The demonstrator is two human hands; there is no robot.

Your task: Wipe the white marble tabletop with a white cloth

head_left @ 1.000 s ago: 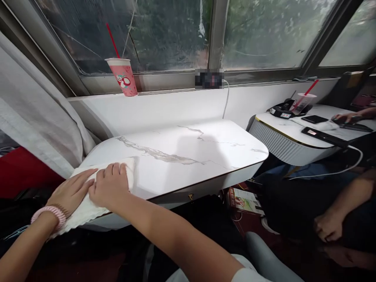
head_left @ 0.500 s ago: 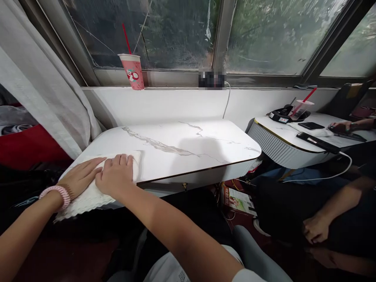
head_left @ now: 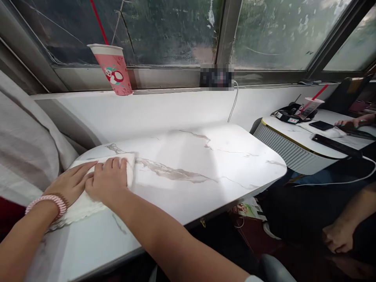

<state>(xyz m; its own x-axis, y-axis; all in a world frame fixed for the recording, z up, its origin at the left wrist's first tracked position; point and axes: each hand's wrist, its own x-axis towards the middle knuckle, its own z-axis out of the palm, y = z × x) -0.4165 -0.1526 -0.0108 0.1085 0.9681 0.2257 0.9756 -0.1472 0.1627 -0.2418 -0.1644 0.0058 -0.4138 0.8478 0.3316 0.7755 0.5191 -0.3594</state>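
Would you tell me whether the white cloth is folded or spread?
Spread: the white cloth lies flat on the table under both hands.

White oval marble-look tabletop (head_left: 188, 156) showing grey veining, white textured paper towel (head_left: 85, 203) lying on it, pink paper cup (head_left: 113, 70) with red straw standing behind the tabletop, pink coiled wristband (head_left: 47, 201).

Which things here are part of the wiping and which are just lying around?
In use: left hand, right hand, white cloth, marble table.
Lying about: pink cup on the sill, cable, curtain, neighbouring table.
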